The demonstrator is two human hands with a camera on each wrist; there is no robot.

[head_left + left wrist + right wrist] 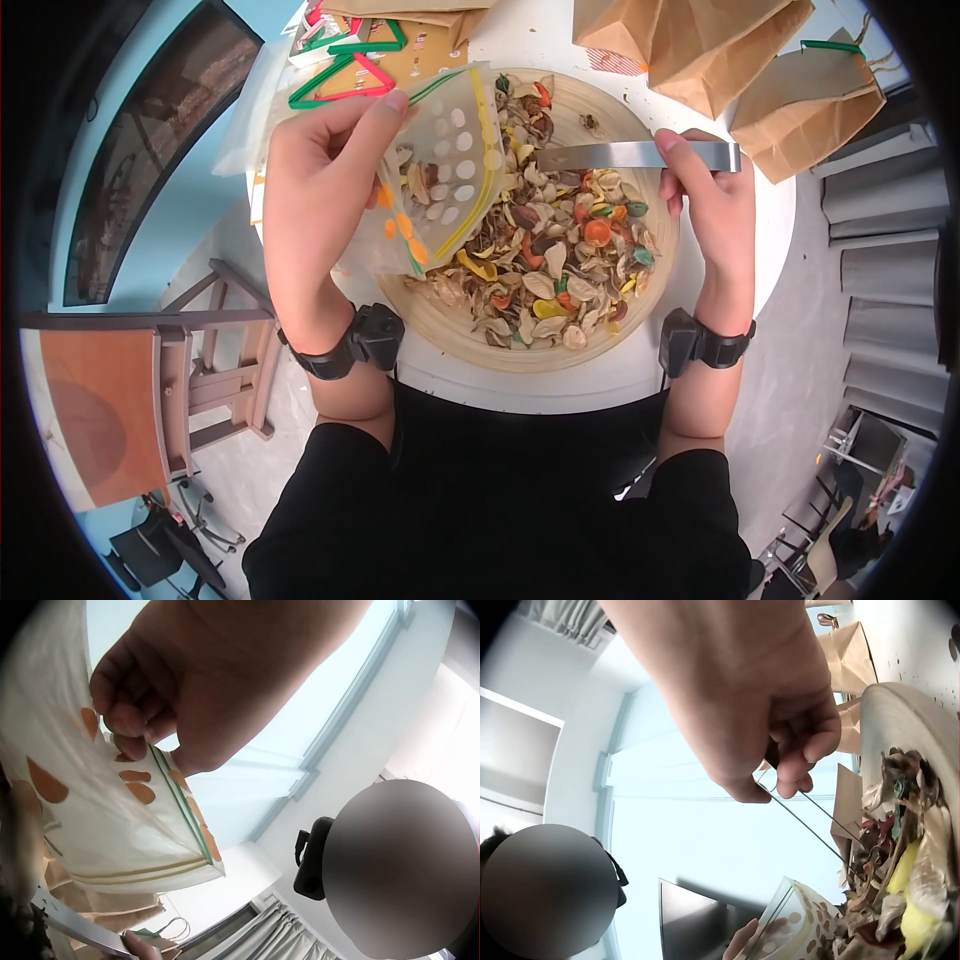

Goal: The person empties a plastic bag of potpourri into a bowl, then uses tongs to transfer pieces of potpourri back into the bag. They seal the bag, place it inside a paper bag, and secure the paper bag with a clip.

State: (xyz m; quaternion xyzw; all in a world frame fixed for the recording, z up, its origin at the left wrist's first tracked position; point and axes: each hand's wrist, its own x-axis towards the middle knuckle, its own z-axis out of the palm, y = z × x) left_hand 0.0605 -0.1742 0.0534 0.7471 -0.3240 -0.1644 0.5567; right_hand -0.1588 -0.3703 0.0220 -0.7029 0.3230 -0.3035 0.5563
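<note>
The left hand (pixel 335 175) pinches the edge of a translucent zip bag (pixel 415 225) with white and orange spots, tilted over the left side of a round tray (pixel 450 340). Some dried pieces show through the bag. Dried petals (pixel 545 285) in beige, orange, yellow and green cover much of the tray. The right hand (pixel 710 200) holds metal tongs (pixel 610 155) between thumb and fingers, their tips at the petals near the bag's mouth. In the right wrist view the two arms of the tongs (pixel 810 825) stand apart, tips among the petals (pixel 877 870).
Brown paper bags (pixel 720 50) stand at the back right of the white table (pixel 770 250). Green and red clips (pixel 345 85) lie at the back left by a small box (pixel 310 45). A wooden folding chair (pixel 215 375) is on the floor at the left.
</note>
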